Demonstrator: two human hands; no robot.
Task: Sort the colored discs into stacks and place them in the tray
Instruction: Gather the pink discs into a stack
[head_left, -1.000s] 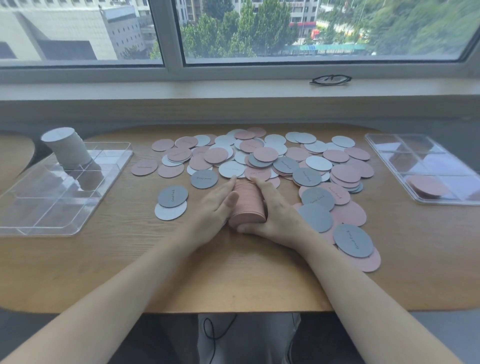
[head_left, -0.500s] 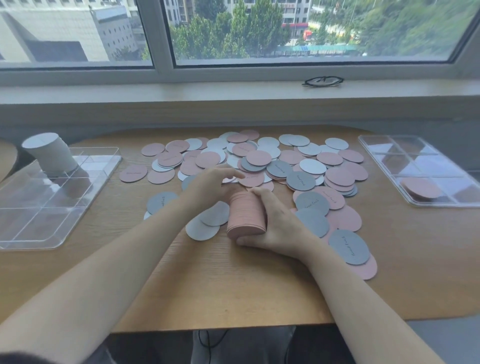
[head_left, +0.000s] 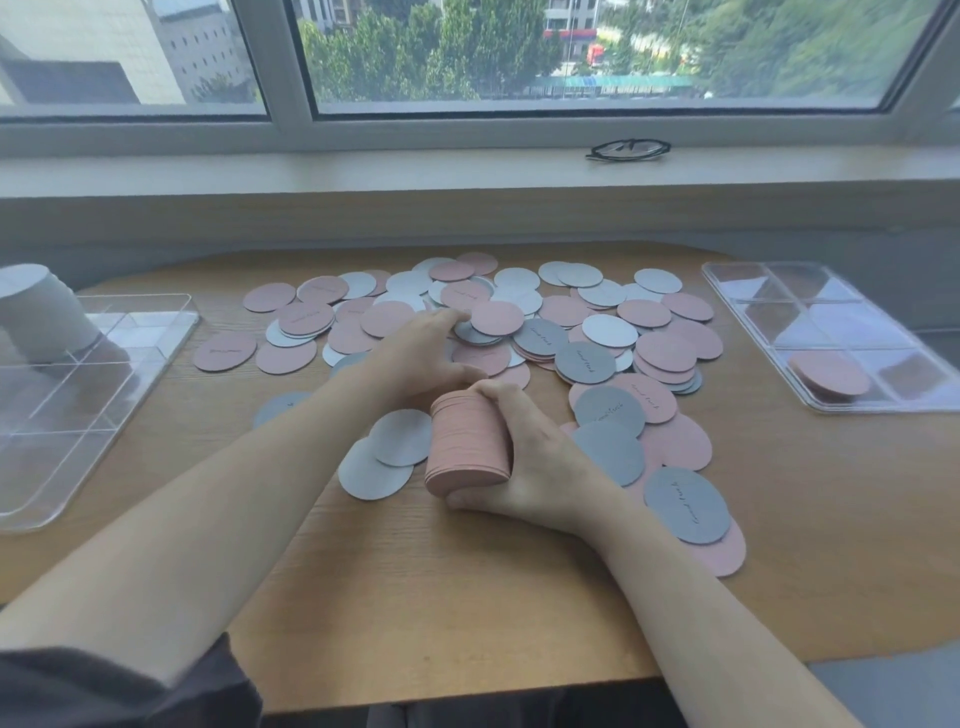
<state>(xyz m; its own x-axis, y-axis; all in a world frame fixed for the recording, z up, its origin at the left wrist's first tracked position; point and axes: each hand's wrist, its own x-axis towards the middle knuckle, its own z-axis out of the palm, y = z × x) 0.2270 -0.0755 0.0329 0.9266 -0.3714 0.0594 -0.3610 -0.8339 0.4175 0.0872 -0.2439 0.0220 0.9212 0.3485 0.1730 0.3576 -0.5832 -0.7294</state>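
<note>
The right hand (head_left: 540, 462) clamps the pink disc stack (head_left: 470, 447) upright, keeping it squared. The left hand (head_left: 431, 348), fingers relaxed, touches the far loose discs (head_left: 496, 318).

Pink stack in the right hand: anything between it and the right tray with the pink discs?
Nothing upright blocks it. Between the pink stack, gripped by the right hand, and the right tray lie only loose flat discs on the table; lifted, the stack should pass over them.
</note>
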